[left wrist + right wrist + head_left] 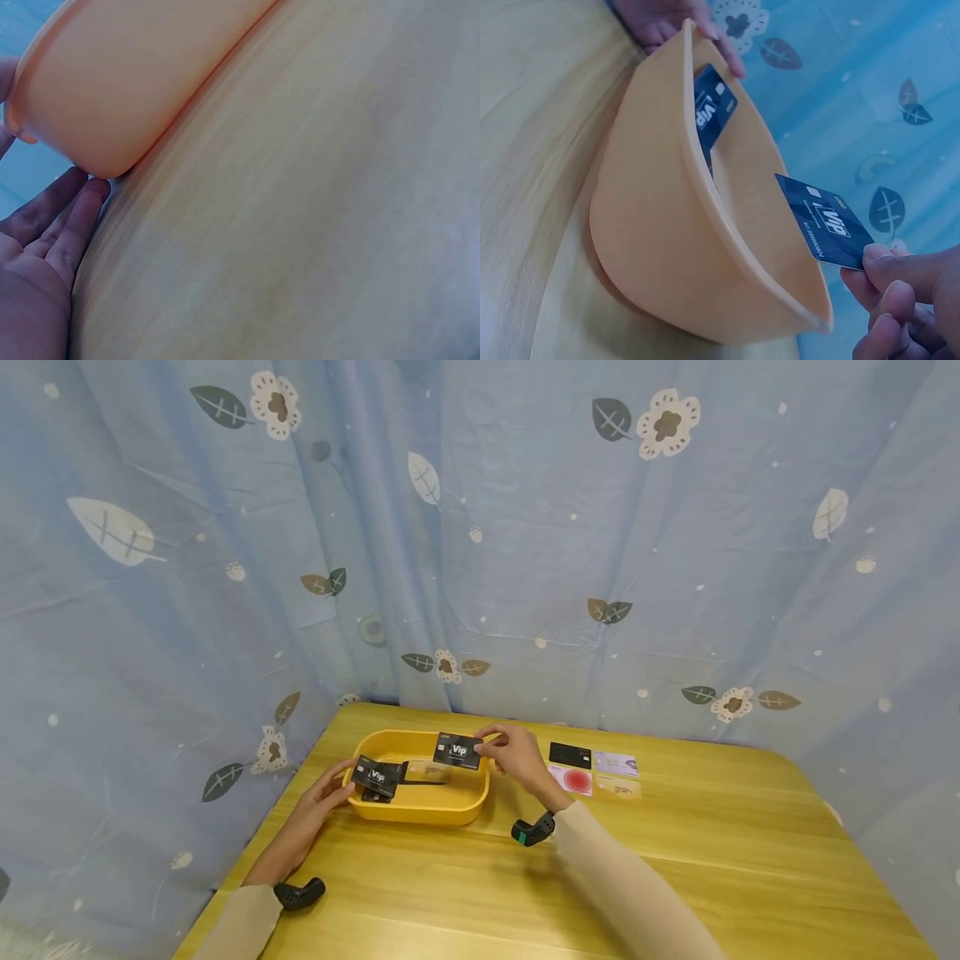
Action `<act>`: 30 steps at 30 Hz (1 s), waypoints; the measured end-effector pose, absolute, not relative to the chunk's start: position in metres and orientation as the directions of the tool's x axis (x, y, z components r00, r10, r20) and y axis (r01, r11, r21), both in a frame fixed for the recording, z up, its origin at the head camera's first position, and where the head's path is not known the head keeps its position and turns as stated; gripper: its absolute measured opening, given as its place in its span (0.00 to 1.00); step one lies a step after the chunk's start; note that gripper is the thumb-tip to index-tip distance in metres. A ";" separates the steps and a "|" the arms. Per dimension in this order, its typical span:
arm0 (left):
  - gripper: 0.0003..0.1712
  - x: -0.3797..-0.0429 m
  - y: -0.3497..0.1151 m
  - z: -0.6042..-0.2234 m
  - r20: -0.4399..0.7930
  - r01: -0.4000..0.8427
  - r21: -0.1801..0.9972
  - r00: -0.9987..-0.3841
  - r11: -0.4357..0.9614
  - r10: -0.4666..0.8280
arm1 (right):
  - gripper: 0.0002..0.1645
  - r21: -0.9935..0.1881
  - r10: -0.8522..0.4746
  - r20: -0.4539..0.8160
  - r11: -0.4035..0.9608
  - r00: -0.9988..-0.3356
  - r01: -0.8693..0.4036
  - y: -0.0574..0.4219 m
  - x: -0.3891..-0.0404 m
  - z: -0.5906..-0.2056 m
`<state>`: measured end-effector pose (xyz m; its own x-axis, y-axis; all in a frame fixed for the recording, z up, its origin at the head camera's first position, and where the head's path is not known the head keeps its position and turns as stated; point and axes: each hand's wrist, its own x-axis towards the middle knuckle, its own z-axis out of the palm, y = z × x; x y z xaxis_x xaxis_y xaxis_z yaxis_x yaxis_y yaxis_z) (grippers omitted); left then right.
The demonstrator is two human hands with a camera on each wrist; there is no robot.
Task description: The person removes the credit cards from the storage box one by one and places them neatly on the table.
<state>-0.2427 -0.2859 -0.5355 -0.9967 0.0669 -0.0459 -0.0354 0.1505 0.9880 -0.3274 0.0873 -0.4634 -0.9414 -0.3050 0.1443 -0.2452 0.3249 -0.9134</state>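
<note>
The right hand (519, 758) pinches a black card (456, 752) between thumb and curled fingers over a yellow box (420, 816); the left hand (317, 808), fingers partly bent, grips its rim.

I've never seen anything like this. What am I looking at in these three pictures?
There's no robot here, just a person working bare-handed. The large picture is shot from the person's head, looking forward and down; the other two come from cameras on the left and right wrists. On the wooden table stands a yellow tub with cards inside; beside it lie four more cards. The right hand pinches a dark Vip card near the tub's right end. The left hand touches the tub's left end.
</note>
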 end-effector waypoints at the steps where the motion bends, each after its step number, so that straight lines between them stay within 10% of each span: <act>1: 0.36 -0.243 -0.286 -0.536 -0.043 -0.032 0.988 -0.997 0.151 0.067 | 0.11 -0.913 -0.302 0.143 0.326 -0.942 -0.244 0.090 -0.327 -0.462; 30: 0.36 -0.244 -0.286 -0.536 -0.041 -0.029 0.980 -0.998 0.196 0.057 | 0.10 -0.902 -0.209 0.140 0.375 -0.968 -0.212 0.172 -0.302 -0.461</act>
